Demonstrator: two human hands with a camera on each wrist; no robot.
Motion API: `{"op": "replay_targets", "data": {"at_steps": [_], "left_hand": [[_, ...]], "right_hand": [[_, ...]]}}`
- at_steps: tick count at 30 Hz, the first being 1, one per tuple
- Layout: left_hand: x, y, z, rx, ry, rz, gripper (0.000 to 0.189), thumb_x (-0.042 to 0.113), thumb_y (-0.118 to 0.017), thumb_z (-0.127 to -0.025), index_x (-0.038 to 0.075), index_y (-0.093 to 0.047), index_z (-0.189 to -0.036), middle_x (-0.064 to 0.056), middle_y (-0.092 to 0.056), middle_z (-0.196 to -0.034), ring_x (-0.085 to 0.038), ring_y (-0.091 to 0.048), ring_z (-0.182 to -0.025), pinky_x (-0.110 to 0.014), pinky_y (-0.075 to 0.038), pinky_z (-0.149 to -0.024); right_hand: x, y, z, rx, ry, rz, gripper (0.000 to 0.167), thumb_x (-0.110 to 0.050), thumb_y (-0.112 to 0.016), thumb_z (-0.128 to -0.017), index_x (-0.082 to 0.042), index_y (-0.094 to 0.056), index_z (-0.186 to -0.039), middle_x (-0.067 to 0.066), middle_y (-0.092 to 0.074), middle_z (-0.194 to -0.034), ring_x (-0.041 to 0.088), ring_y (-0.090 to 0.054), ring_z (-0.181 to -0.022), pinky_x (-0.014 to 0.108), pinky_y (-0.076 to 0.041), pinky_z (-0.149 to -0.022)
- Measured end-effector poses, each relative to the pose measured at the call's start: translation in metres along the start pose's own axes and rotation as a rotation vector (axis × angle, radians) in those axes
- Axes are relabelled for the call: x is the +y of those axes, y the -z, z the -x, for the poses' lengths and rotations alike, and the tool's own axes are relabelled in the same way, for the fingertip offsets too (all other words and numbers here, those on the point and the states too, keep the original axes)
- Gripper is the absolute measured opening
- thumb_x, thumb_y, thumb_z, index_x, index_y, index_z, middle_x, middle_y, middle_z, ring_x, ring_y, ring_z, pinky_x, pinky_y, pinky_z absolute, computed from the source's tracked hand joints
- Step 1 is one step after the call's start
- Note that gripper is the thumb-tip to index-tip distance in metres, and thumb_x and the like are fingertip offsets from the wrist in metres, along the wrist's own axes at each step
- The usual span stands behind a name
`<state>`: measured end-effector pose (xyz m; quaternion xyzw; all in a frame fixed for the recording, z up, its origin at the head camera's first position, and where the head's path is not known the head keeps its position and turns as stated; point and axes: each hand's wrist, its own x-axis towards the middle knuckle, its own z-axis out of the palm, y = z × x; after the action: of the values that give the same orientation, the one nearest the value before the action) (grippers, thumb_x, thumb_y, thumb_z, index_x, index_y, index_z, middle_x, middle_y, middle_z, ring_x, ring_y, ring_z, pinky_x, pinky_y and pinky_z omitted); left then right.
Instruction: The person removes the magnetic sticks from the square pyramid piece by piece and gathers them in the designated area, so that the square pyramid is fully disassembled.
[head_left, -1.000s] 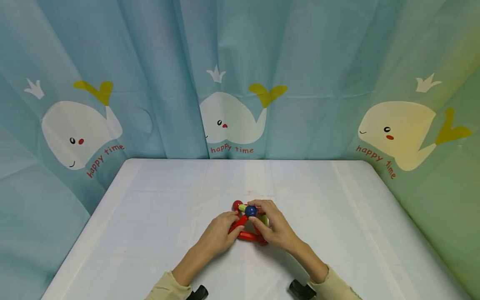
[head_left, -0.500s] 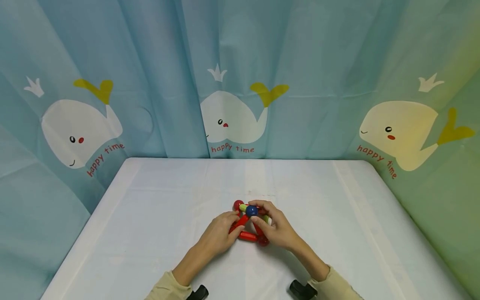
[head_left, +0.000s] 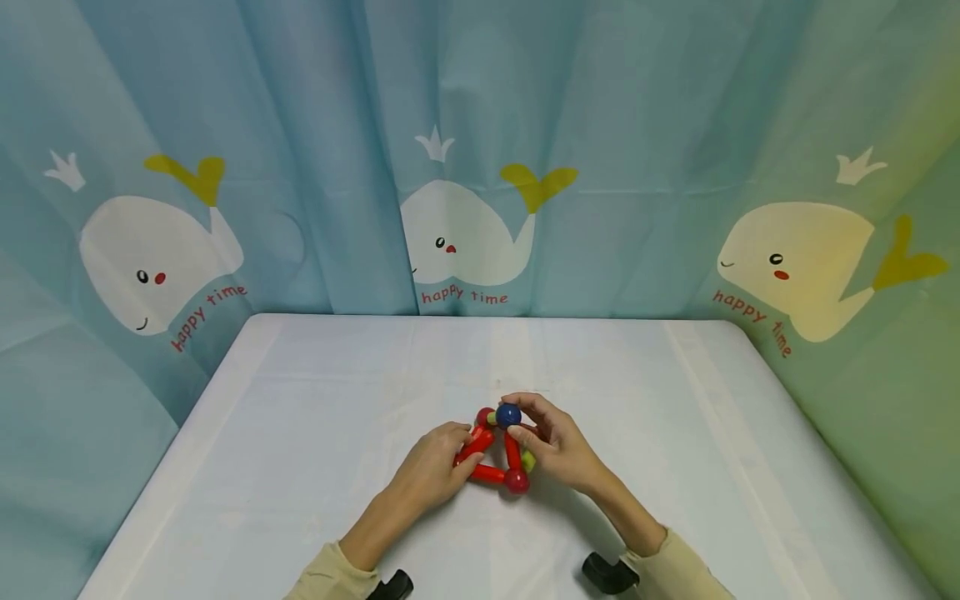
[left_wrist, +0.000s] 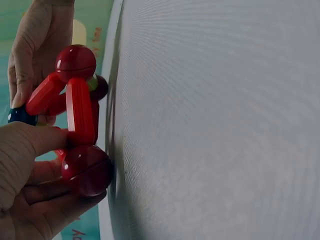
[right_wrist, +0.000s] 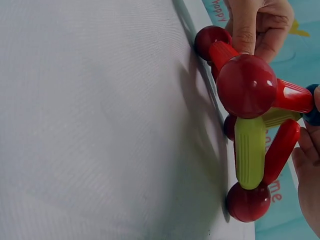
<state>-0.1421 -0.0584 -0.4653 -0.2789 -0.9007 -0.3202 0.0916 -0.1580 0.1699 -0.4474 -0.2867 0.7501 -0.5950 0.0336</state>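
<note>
A ball-and-stick toy frame stands over the table between both hands. My left hand (head_left: pixel 435 462) grips its left corner, with thumb and fingers around a red ball (left_wrist: pixel 87 171) and the ends of red sticks (left_wrist: pixel 80 110). At the top, my right hand (head_left: pixel 561 443) pinches a blue ball (head_left: pixel 508 415) between thumb and forefinger. Another red ball (head_left: pixel 516 481) forms the near corner. In the right wrist view, a light green stick (right_wrist: pixel 250 152) joins two red balls, and one red stick (right_wrist: pixel 283 150) has a bare rounded end. Fingers hide part of the frame.
A white-covered table (head_left: pixel 360 375) lies beneath the hands. Behind it hangs a blue-green curtain (head_left: pixel 637 125) printed with whales. Black wrist camera mounts (head_left: pixel 609 573) sit by the beige sleeves (head_left: pixel 678 571).
My right hand has shifted slightly up and right with the blue ball. The frame has turned a little, its near red ball now left of before. A red stick's end now shows apart from the blue ball.
</note>
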Motion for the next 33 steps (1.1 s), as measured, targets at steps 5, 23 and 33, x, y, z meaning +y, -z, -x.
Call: {"op": "replay_targets", "data": {"at_steps": [5,23,33], "left_hand": [[0.002,0.001,-0.002,0.017,0.034,0.012,0.014,0.011,-0.08,-0.087,0.005,-0.068,-0.088,-0.003,-0.062,-0.084,-0.011,-0.047,-0.068,-0.022,-0.038,-0.056],[0.011,0.005,-0.018,0.006,0.051,0.056,0.02,0.016,-0.07,-0.097,0.004,-0.069,-0.113,-0.008,-0.073,-0.105,-0.02,-0.065,-0.088,-0.036,-0.057,-0.082],[0.003,0.006,-0.038,-0.152,-0.005,0.098,0.026,0.007,-0.068,-0.098,0.004,-0.068,-0.124,-0.01,-0.072,-0.117,-0.024,-0.068,-0.105,-0.043,-0.055,-0.096]], "right_hand": [[0.0,0.002,0.003,-0.006,-0.007,0.009,0.039,0.002,-0.062,-0.099,-0.001,-0.053,-0.137,0.024,-0.057,-0.135,0.022,-0.063,-0.118,0.025,-0.052,-0.098],[0.004,0.009,0.009,-0.03,0.036,0.057,0.039,0.003,-0.062,-0.098,-0.001,-0.054,-0.136,0.019,-0.062,-0.132,0.021,-0.063,-0.102,0.026,-0.053,-0.085],[0.002,0.012,0.011,-0.054,0.022,0.101,0.035,-0.001,-0.063,-0.099,-0.006,-0.056,-0.134,0.014,-0.063,-0.13,0.028,-0.055,-0.088,0.028,-0.047,-0.076]]}}
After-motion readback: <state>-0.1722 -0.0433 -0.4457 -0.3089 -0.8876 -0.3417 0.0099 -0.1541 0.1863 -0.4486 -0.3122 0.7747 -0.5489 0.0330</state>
